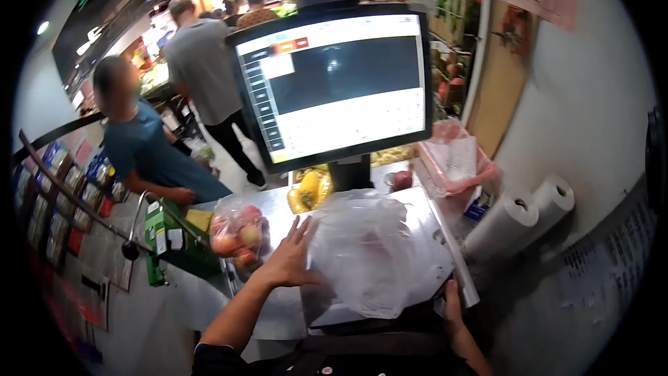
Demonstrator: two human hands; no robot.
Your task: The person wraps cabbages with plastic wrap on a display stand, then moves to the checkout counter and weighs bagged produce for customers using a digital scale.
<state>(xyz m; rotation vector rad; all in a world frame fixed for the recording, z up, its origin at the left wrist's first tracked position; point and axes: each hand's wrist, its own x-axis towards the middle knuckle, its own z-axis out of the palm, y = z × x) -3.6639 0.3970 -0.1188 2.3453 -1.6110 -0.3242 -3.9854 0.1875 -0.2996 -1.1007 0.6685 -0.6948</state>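
Observation:
My left hand (291,259) is open, its fingers spread, against the left side of a clear plastic bag (365,257). The bag lies on the metal scale plate (426,210); what is inside it is hard to make out. My right hand (454,306) is low beside the plate's right front corner. One digit points up there, and the other fingers are hidden, so its grip does not show. Left of my left hand stands a bag of apples (240,233). A bag with yellow produce (309,189) sits behind the plate.
A lit monitor (334,90) rises behind the scale. To the right are a pink basket (456,160) and plastic bag rolls (511,219). A green box (177,240) stands at the counter's left end. A person in blue (156,143) is beyond it, near a person in grey (202,63).

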